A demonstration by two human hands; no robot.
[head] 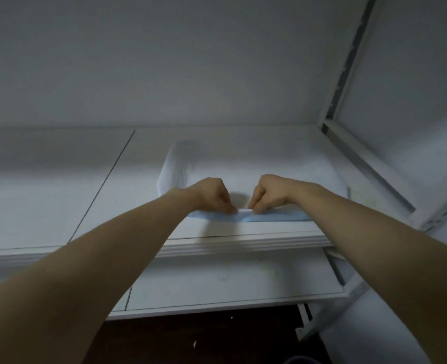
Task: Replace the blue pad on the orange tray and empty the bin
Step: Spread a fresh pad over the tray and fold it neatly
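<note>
**Fetching a fresh pad from the top shelf**

Both arms reach up and away. The left hand (pixel 211 195) and right hand (pixel 269 191) sit close together, fingers curled, each pinching the near edge of a folded blue pad (pixel 277 218). The pad lies at the near edge of a pale, soft-looking pack (pixel 180 166) on the top shelf (pixel 106 185), right of centre. The orange tray and the bin are not in view.

Step, as I judge it: getting the replacement pad, so the task is early, with the tray swap and the bin to come. The next move calls for drawing the pad toward the body, with both pinches pulling evenly so it slides off and the pack stays put.

Edges: the pad's near edge lies just behind the shelf's moulded lip (pixel 243 244), and it has to clear that lip. A lower shelf (pixel 230 282) juts out beneath. A white frame (pixel 361 153) closes in the right side. There is open shelf surface to the left, past a dark seam (pixel 104 185).
</note>
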